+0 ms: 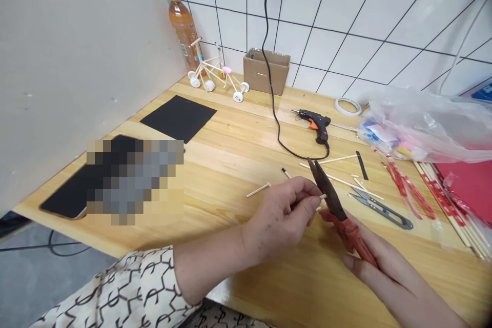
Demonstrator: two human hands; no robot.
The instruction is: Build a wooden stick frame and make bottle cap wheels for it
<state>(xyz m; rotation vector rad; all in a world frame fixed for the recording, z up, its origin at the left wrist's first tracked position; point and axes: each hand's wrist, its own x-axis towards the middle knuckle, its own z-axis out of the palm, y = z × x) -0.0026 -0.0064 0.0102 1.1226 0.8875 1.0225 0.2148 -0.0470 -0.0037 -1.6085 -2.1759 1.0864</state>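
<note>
Between the thumb and fingertips of my left hand (pixel 280 212) is a thin wooden stick (pixel 323 197), its short end poking out toward the blades. My right hand (pixel 388 261) is wrapped round the red handles of dark-bladed scissors (pixel 332 195), which point up and away from me. The blades are slightly apart at the tips and lie right beside the stick's end; whether they touch it I cannot tell. A small joined stick piece (pixel 258 190) lies left of my left hand. Grey thread snips (pixel 384 210) rest beyond my right hand.
A black glue gun (pixel 317 122) trails its cord (pixel 273 107) across the table. At the back stand a stick-built tricycle model (pixel 209 69), a drink bottle (pixel 182 25) and a cardboard box (pixel 266 74). A black sheet (pixel 179 118), tape roll (pixel 348 106) and plastic bag (pixel 423 123) lie around.
</note>
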